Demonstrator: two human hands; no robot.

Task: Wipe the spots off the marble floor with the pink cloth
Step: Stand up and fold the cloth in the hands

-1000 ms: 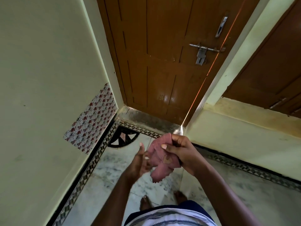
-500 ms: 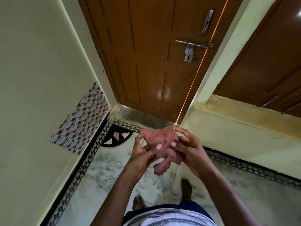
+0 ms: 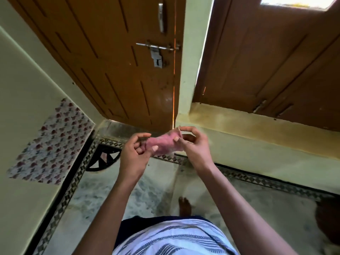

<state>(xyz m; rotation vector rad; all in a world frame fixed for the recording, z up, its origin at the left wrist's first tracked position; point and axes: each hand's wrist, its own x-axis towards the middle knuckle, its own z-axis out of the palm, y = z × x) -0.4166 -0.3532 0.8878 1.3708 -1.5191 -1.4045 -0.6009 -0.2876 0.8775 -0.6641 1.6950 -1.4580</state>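
Hands meet in front of the person's chest, high above the floor. The left hand (image 3: pixel 135 153) pinches one end of a small, crumpled pink cloth (image 3: pixel 163 145) between thumb and curled fingers, and the right hand (image 3: pixel 195 144) grips the other end, thumb on top, so the cloth is stretched sideways between them in the air. It touches nothing but the two hands.

Below lies the grey-white veined marble floor (image 3: pixel 103 197), edged by a black-and-white patterned tile border (image 3: pixel 73 183) with a dark fan-shaped inlay (image 3: pixel 103 159) in the corner. One bare foot (image 3: pixel 184 206) shows on the marble, just ahead of a white shirt with dark stripes (image 3: pixel 173 238).

Straight ahead stands a brown panelled wooden door (image 3: pixel 110 61) with a metal sliding bolt (image 3: pixel 156 49) and a metal handle (image 3: pixel 161 17) above it. A second brown wooden door (image 3: pixel 276 61) stands to the right over a pale yellow-green ledge (image 3: pixel 257 129). On the pale wall to the left is a patch of floral-printed paper (image 3: pixel 53 144).
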